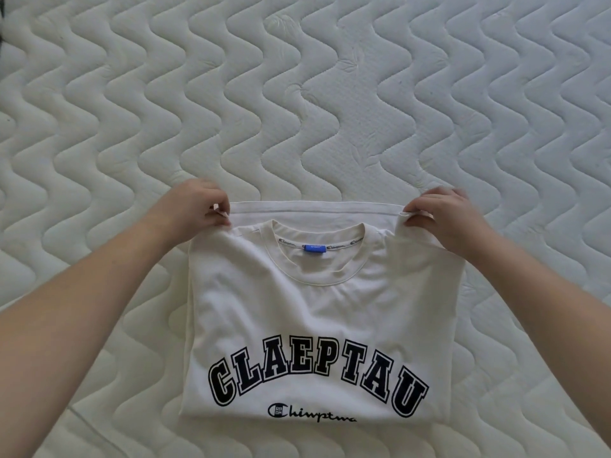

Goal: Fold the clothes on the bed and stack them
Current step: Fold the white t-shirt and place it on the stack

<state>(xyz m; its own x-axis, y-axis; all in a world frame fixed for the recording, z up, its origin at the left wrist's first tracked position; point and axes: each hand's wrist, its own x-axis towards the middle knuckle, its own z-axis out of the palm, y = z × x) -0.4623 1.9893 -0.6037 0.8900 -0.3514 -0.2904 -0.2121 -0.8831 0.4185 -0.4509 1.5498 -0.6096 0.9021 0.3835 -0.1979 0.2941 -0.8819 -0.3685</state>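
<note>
A white T-shirt [317,312] with black block lettering and a blue neck label lies folded on the bed, its printed front facing up and its collar away from me. A hemmed edge of the shirt shows just beyond the collar. My left hand [198,206] pinches the shirt's far left corner. My right hand [443,216] pinches the far right corner. Both corners are raised slightly off the bed.
The white quilted mattress [297,94] with a wavy stitch pattern fills the whole view around the shirt. A dark sliver shows at the far left edge [1,8]. No other clothes are in view.
</note>
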